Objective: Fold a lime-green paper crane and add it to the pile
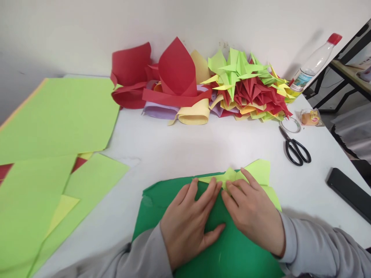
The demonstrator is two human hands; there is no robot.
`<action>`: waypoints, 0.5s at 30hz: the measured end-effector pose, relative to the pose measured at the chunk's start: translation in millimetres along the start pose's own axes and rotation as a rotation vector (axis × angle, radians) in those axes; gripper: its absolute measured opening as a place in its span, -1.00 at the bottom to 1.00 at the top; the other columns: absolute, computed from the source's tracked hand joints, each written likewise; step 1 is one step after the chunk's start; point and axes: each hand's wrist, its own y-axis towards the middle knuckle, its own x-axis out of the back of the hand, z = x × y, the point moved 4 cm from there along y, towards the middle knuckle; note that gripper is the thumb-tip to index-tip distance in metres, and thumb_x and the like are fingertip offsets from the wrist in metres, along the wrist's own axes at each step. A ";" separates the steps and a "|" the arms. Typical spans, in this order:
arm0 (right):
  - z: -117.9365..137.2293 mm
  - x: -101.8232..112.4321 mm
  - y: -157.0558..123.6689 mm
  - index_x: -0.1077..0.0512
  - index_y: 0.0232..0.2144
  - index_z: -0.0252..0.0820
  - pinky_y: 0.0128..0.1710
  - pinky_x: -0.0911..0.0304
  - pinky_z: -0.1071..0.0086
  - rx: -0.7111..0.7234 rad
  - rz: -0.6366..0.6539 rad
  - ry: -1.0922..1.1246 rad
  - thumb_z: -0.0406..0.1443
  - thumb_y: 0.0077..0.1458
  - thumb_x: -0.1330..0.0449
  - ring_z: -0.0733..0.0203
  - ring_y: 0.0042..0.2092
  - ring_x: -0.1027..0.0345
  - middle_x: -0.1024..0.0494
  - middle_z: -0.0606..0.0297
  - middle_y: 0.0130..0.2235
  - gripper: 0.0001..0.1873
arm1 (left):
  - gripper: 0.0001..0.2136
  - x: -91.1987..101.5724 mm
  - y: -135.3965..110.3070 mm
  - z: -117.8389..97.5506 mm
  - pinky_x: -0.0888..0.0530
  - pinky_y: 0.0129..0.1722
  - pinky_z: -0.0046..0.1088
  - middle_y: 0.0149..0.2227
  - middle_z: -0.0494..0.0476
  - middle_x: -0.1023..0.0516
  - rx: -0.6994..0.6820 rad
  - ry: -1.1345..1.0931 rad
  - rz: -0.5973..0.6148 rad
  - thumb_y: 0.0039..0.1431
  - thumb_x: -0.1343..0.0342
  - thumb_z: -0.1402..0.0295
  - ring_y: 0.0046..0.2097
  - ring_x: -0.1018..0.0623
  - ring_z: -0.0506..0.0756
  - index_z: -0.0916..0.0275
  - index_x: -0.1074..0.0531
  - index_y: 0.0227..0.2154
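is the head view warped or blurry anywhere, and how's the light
Head view: wide-angle warp tilts the bottle and skews the table edges; light is soft and even, with a faint bottle shadow on the wall; no glare; corners look slightly soft.

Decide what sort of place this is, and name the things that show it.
Probably a paper-craft workspace: a white table with heaped folded paper shapes, loose green sheets and scissors; the left hand and right hand press a paper fold.

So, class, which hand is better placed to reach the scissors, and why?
Probably the right hand: the scissors lie on its side, past the folded paper, with bare table between. The left hand would have to cross over the right.
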 end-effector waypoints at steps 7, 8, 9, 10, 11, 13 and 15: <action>2.2 -1.1 2.4 -0.45 -0.23 -0.43 0.25 0.01 0.07 0.057 -0.023 -0.019 -0.46 0.17 0.06 0.16 -0.28 -0.36 -0.49 0.14 -0.37 -0.71 | -0.44 4.5 -0.1 -8.7 -0.23 -0.01 -0.05 0.23 0.13 -0.27 -0.035 0.065 0.041 0.18 0.15 0.01 0.07 -0.30 0.47 0.25 -0.36 0.10; 3.1 -2.0 2.0 -0.45 -0.23 -0.43 0.25 0.01 0.07 0.067 -0.028 -0.025 -0.46 0.18 0.06 0.15 -0.27 -0.37 -0.49 0.13 -0.37 -0.71 | -0.44 4.6 -0.8 -9.3 -0.23 -0.01 -0.04 0.21 0.18 -0.29 -0.031 0.067 0.009 0.18 0.15 0.01 0.07 -0.31 0.47 0.26 -0.37 0.09; 3.9 -3.0 1.4 -0.44 -0.23 -0.43 0.25 0.01 0.06 0.074 -0.031 -0.035 -0.45 0.18 0.07 0.14 -0.26 -0.37 -0.50 0.13 -0.37 -0.71 | -0.43 4.6 -1.5 -9.4 -0.24 0.00 -0.04 0.18 0.25 -0.34 -0.027 0.069 -0.025 0.17 0.15 0.01 0.07 -0.33 0.47 0.29 -0.38 0.08; 4.8 -4.0 0.7 -0.44 -0.23 -0.42 0.25 0.01 0.05 0.081 -0.035 -0.045 -0.45 0.18 0.07 0.13 -0.25 -0.38 -0.50 0.12 -0.37 -0.71 | -0.41 4.8 -2.2 -9.3 -0.24 0.01 -0.05 0.13 0.33 -0.39 -0.025 0.072 -0.058 0.16 0.14 -0.01 0.06 -0.35 0.46 0.33 -0.40 0.06; 5.7 -4.9 -0.1 -0.44 -0.25 -0.42 0.24 0.01 0.04 0.087 -0.040 -0.055 -0.45 0.17 0.07 0.11 -0.24 -0.38 -0.50 0.12 -0.37 -0.71 | -0.39 5.1 -2.7 -8.9 -0.25 0.02 -0.06 0.07 0.41 -0.43 -0.025 0.079 -0.086 0.15 0.14 -0.03 0.06 -0.37 0.45 0.38 -0.41 0.04; 7.2 -6.0 -1.5 -0.45 -0.28 -0.40 0.23 -0.01 0.03 0.091 -0.055 -0.071 -0.46 0.17 0.09 0.10 -0.23 -0.39 -0.51 0.11 -0.38 -0.70 | -0.34 5.7 -3.3 -8.1 -0.27 0.03 -0.08 -0.03 0.50 -0.49 -0.034 0.101 -0.122 0.13 0.12 -0.06 0.02 -0.42 0.42 0.47 -0.43 0.00; 8.1 -6.2 -2.3 -0.45 -0.28 -0.40 0.22 -0.02 0.02 0.086 -0.071 -0.086 -0.47 0.16 0.10 0.09 -0.23 -0.39 -0.51 0.10 -0.37 -0.69 | -0.32 6.9 -3.4 -7.6 -0.29 0.04 -0.10 -0.07 0.53 -0.51 -0.042 0.122 -0.152 0.11 0.12 -0.08 0.00 -0.46 0.40 0.51 -0.44 -0.05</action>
